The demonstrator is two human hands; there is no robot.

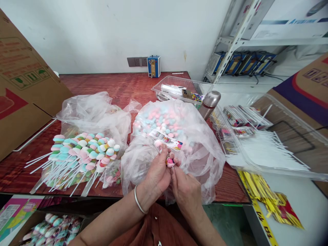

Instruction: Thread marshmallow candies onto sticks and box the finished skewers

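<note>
On my feed, the left hand (159,172) grasps a small pink piece (169,162) over the translucent bag (207,164); the right hand (186,188) pinches its lower end. I'd expect it light, soft, easily squashed; I'd hold that end.

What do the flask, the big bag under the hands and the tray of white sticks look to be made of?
Flask: probably stainless steel, silvery with soft highlights.
Big bag: thin, crinkled plastic film, slightly milky; pink and blue pieces show through.
Tray: rigid-looking clear plastic, glossy, with see-through walls; exact type unclear.
</note>
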